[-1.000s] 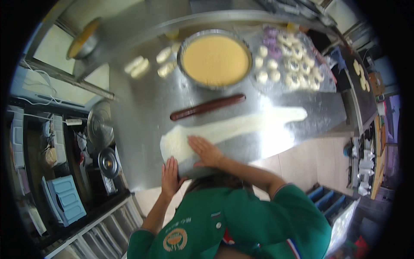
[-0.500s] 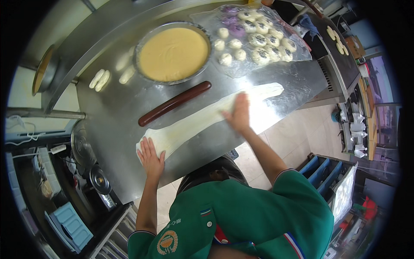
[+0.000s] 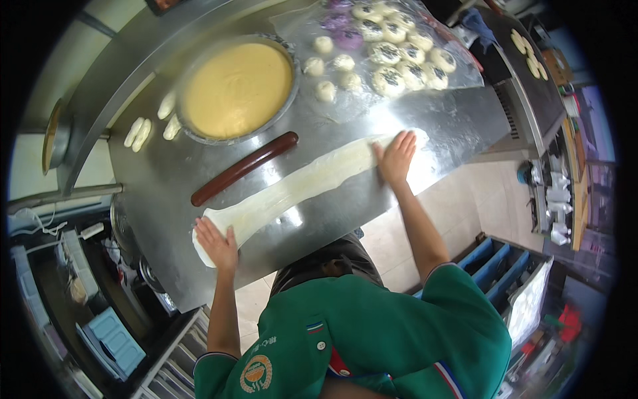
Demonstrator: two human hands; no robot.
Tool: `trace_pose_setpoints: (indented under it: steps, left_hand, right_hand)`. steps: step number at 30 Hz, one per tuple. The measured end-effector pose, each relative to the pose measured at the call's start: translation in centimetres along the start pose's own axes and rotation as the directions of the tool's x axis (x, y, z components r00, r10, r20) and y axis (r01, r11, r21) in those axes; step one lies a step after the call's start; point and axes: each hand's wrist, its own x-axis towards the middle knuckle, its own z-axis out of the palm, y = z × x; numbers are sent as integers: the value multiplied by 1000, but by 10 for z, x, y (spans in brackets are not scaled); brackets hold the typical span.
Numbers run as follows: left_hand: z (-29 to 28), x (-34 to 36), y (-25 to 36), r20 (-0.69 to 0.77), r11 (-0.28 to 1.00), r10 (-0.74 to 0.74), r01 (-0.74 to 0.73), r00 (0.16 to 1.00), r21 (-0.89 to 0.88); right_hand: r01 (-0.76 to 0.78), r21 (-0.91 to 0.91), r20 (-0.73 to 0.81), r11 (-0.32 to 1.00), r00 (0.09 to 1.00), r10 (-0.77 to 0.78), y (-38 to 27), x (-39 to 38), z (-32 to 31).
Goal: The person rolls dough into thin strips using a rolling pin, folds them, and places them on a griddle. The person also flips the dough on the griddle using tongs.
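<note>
A long, thin strip of pale dough [image 3: 302, 184] lies slantwise across the metal table. On its near left end my left hand [image 3: 217, 245] rests flat, fingers stretched out. My right hand [image 3: 397, 158] presses flat near the strip's far right end, its fingers extended and thumb apart. Just beyond the strip lies a dark reddish-brown rolling pin [image 3: 244, 168], touched by neither hand. Behind that stands a large metal bowl [image 3: 294, 93] filled with a smooth yellow batter or paste [image 3: 238, 86].
Round buns with dark topping [image 3: 387, 81], small dough balls [image 3: 325, 91] and purple pieces [image 3: 347, 38] sit on plastic sheeting at the back. Oblong dough pieces [image 3: 138, 134] lie left of the bowl. A dark griddle [image 3: 525, 63] holding several pieces stands at right. The steel table [image 3: 159, 219] ends before my body.
My right hand has slid right along the strip, toward its far end. My left hand stays on the left end. The whole table scene has shifted somewhat left in view.
</note>
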Motion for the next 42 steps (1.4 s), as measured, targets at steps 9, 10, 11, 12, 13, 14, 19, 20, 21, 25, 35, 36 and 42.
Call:
trace_pose_setpoints:
  steps: [9,10,11,12,13,14,19,20,21,25,35,36,42]
  left_hand:
    - [5,5,144,179,959,219,-179,959,-218]
    - [1,7,145,206,888,458,-436,865,-145]
    - [-3,7,142,186,891,431,-383,883,-245]
    - [-9,8,137,166,878,406,-332,899,-345]
    - [-15,16,127,122,932,276,-234,954,-275]
    - [-19,18,111,78,968,143,-123,987,-217]
    - [-24,4,3,-50,980,-195,193,979,-52]
    - [-24,-2,0,-17,985,-169,168,986,-33]
    - [-25,-10,0,25,991,-135,135,991,-16]
    - [-23,-13,40,9,998,-55,55,998,40]
    - [-16,18,35,-286,994,-65,38,956,-99]
    - [-15,20,36,-284,994,-64,37,957,-99]
    - [-13,26,41,-322,998,52,-42,945,38]
  right_hand:
    - [672,469,164,573,571,-804,-151,-114,-36]
    - [706,510,172,491,476,-863,-148,-115,-40]
    - [741,530,165,412,387,-907,-144,-104,-42]
    - [767,548,157,334,298,-942,-140,-94,-42]
    - [718,550,203,426,380,-903,-129,-91,-36]
    - [723,562,177,403,371,-912,-125,-86,-34]
    - [659,635,53,404,484,-873,-105,-51,-58]
    - [652,576,21,494,592,-805,-90,-35,-55]
    - [590,477,33,651,728,-685,-67,-21,-46]
    - [513,186,106,838,837,-537,9,1,-30]
    - [256,197,-126,946,964,-234,84,41,-38]
    - [250,196,-158,948,962,-221,88,42,-41]
    - [110,277,-127,955,989,-78,105,42,-38]
